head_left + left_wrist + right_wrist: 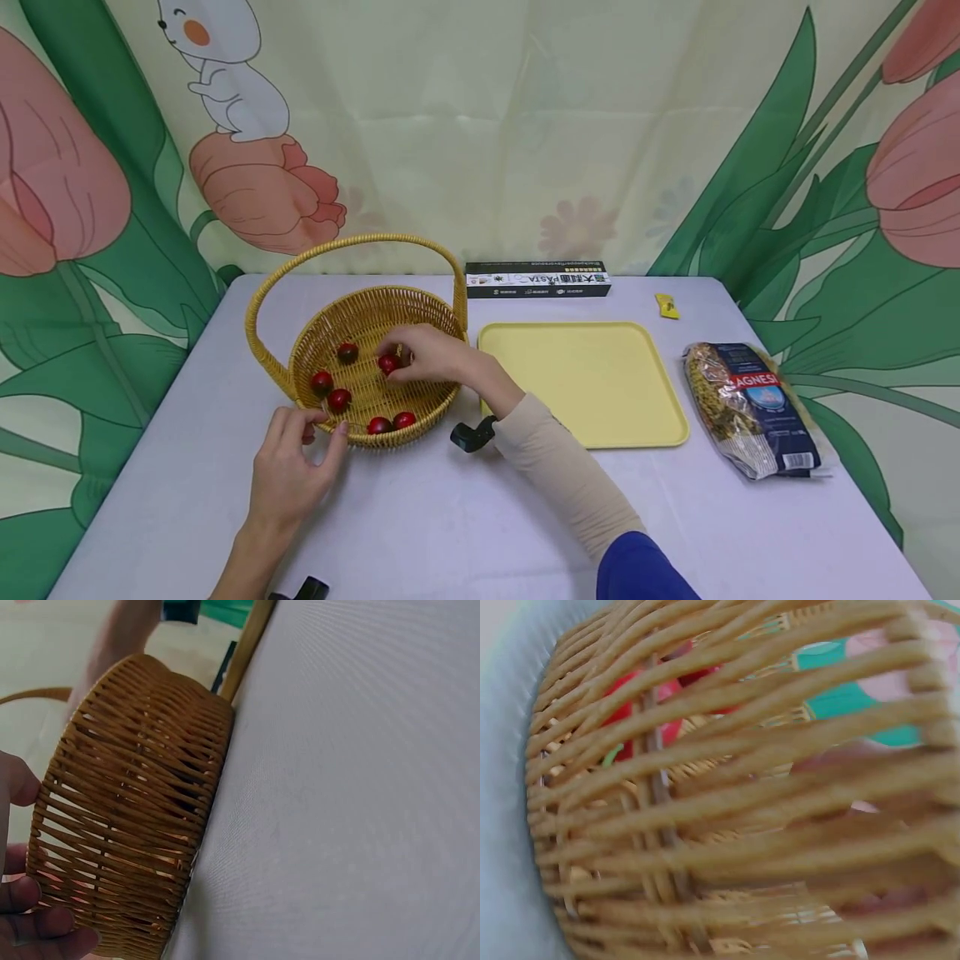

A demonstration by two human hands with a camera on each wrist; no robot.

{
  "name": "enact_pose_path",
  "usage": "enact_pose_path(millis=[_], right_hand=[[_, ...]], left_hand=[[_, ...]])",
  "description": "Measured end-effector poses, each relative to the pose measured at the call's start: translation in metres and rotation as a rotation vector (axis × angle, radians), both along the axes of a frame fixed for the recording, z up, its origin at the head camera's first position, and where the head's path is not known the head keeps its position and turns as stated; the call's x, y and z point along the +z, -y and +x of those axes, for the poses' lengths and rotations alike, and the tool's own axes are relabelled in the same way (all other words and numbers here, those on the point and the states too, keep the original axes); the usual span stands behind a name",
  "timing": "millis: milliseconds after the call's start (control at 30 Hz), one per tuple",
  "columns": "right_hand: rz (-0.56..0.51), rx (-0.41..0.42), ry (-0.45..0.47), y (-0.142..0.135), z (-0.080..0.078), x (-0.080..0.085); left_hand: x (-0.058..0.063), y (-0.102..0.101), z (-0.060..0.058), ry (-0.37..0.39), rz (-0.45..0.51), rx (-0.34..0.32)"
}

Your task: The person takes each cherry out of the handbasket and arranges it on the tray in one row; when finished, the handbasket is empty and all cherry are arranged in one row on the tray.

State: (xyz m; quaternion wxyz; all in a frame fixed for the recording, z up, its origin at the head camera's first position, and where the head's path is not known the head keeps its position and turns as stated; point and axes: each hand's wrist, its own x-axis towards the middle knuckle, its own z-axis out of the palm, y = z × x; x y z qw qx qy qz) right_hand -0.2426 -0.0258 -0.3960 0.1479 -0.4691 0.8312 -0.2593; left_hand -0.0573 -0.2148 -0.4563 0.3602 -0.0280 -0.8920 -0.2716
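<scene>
A round wicker basket [375, 300] with a tall arched handle stands on the left of the table, several dark red cherries [339, 401] scattered on its floor. Reaching over the near right side, my right hand [427, 354] pinches one cherry [388, 363] between thumb and fingers inside the basket. The near left rim is held by my left hand [292, 467], thumb and forefinger at the edge. In the left wrist view, its other fingers [45, 922] lie by the woven wall [135, 802]. Weave hides most of the right hand in the right wrist view.
Right of the basket lies a yellow tray [585, 383], with a black and white pasta box [537, 280] behind it. A small yellow packet [667, 306] and a bag of pasta [753, 408] are farther right. A patterned curtain [480, 125] hangs behind the table.
</scene>
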Motion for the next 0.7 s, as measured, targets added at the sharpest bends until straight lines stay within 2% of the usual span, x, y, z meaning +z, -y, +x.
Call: enact_pose_path(millis=[167,433,700], right_hand=[[-0.083,-0.010,-0.029,-0.020,0.003,0.007],[-0.199,-0.123,0.040,-0.064,0.009,0.015],[-0.249,-0.238,0.108,-0.107,0.014,0.019]], left_hand=[[0.000,0.000,0.000,-0.001,0.003,0.005],[0.000,0.000,0.000,0.015,0.024,0.011],[0.001,-0.001,0.000,0.005,0.028,0.010]])
